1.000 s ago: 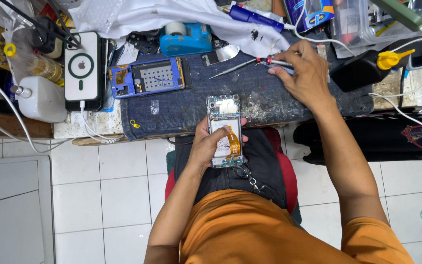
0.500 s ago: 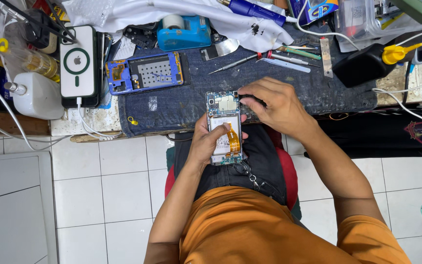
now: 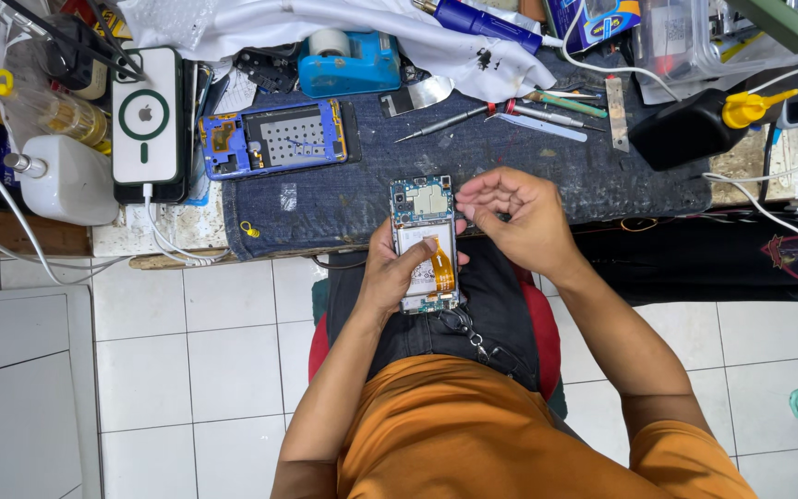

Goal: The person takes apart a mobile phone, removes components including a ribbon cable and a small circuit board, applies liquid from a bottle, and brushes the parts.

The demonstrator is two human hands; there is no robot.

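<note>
**A:** Where's the phone?

**B:** I see the opened smartphone with its back cover off, white battery and orange flex ribbon exposed point(image 3: 425, 242), cradled in the left hand point(image 3: 397, 274), fingers wrapped round its edges. It sits just off the near edge of the dark blue denim work mat point(image 3: 344, 199).

**A:** And the other hand?

**B:** The right hand point(image 3: 514, 217) hovers touching the phone's upper right corner, fingers curled loosely; whether it pinches anything I cannot tell.

**A:** Handling?

**B:** Light, stiff, but fragile, I'd judge. Grip the frame sides, never the ribbon. On the mat's far left lies a blue-framed phone midframe point(image 3: 274, 139).
</note>
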